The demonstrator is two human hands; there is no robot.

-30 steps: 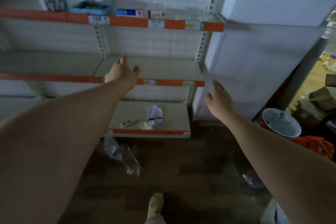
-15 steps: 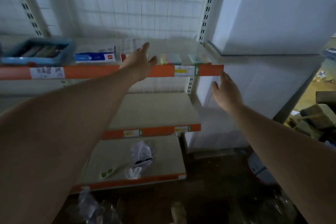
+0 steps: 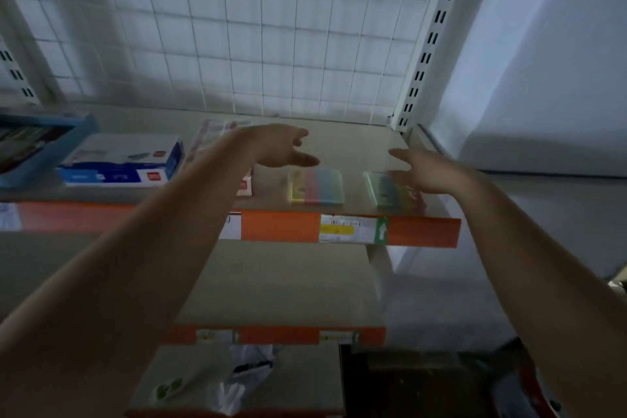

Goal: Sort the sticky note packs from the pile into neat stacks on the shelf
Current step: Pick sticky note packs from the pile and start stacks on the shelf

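Two pastel striped sticky note packs lie flat on the top shelf, near its orange front edge. The left pack lies fully in view. My left hand hovers just behind and left of it, fingers relaxed, holding nothing. My right hand reaches over the right pack with fingers spread; whether it touches the pack is unclear. A flat package with a red label lies under my left forearm, mostly hidden.
A white and blue box and a blue tray sit on the shelf to the left. A wire grid backs the shelf. A white panel borders it on the right. Lower shelves sit below, with a crumpled plastic bag on the lowest.
The view has tilted up from the floor and low shelves to the top shelf. Both hands rose and now reach over the top shelf by the two packs.
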